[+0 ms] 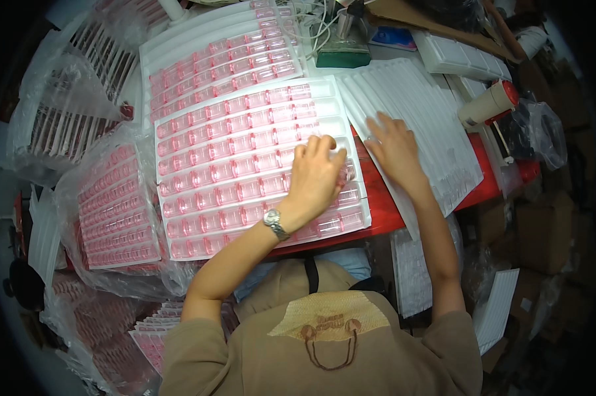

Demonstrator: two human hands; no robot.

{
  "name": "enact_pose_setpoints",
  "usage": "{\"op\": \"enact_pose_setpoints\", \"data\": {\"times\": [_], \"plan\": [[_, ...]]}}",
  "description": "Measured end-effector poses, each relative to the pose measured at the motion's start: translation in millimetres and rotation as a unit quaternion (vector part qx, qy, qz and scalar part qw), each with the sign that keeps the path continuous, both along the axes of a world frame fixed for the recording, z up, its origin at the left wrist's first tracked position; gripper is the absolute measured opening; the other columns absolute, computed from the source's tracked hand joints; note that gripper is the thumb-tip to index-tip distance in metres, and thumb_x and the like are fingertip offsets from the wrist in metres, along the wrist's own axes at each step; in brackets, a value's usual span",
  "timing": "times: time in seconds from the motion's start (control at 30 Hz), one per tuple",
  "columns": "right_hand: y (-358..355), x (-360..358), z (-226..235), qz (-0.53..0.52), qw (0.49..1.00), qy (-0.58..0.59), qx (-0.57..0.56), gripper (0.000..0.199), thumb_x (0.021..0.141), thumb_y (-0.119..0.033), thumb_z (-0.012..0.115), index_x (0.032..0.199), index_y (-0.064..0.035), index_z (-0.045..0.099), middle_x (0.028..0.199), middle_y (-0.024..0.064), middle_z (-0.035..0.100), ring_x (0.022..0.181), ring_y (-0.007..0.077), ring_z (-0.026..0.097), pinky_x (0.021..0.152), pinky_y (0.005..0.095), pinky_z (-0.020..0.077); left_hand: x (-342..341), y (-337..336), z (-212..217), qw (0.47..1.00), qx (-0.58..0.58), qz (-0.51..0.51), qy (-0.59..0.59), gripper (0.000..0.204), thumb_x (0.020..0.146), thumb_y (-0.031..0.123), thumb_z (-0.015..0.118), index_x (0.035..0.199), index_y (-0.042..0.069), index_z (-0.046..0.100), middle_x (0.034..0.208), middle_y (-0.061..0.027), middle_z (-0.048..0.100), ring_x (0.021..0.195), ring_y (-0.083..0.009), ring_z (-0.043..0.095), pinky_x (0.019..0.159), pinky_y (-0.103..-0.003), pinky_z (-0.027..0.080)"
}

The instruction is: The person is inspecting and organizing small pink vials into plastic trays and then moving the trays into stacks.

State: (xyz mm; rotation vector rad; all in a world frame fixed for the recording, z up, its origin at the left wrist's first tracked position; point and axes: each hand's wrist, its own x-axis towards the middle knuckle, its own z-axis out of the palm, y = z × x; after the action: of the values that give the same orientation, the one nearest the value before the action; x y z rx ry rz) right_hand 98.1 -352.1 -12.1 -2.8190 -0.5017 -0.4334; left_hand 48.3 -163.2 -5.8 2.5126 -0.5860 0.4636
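Left hand (316, 173) fingers curl onto the white tray (245, 105) of pink clear pieces; right hand (394, 148) fingers splay flat on stacked empty trays (436, 112).

The scene is evenly and fairly brightly lit from overhead, with a warm, slightly pink cast. The white plastic tray (258, 165) in the centre is the brightest part and comes close to washing out along its upper ridges; small glints sit on the clear pink pieces in it. Shadows are soft and short: a faint one lies under the left hand (314, 175) and another beside the right hand (394, 148). The plastic bags (67, 99) at the left catch diffuse sheen. The fisheye lens bends straight edges strongly toward the rim, and the corners fall to black vignette. The centre is sharp; the outer ring is dimmer, softer and smeared.
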Motion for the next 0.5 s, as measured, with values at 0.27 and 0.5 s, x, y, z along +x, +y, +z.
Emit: {"op": "enact_pose_setpoints", "data": {"times": [0.27,0.5], "plan": [[-13,0,-2,0.002,0.943,-0.003,0.333,0.01,0.085,-0.005,0.055,0.087,0.0008,0.063,0.077,0.0127,0.063,0.061,0.0184,0.056,0.058,0.0304,0.0463,-5,3,-2,0.98,-0.166,-0.086,0.064,0.025,0.074,0.009,0.065,0.097,0.002,0.059,0.095,-0.0097,0.056,0.088,-0.0273,0.054,0.076,-0.036,0.042],[35,-39,53,0.051,0.805,0.154,0.57,0.015,0.09,-0.004,0.051,0.097,0.0018,0.063,0.062,-0.0009,0.053,0.053,0.0012,0.042,0.047,0.0156,0.0327,-10,6,17,0.945,-0.277,-0.168,0.053,0.032,0.074,0.008,0.07,0.102,0.0,0.056,0.094,-0.0132,0.06,0.086,-0.0291,0.058,0.074,-0.035,0.046]]}}
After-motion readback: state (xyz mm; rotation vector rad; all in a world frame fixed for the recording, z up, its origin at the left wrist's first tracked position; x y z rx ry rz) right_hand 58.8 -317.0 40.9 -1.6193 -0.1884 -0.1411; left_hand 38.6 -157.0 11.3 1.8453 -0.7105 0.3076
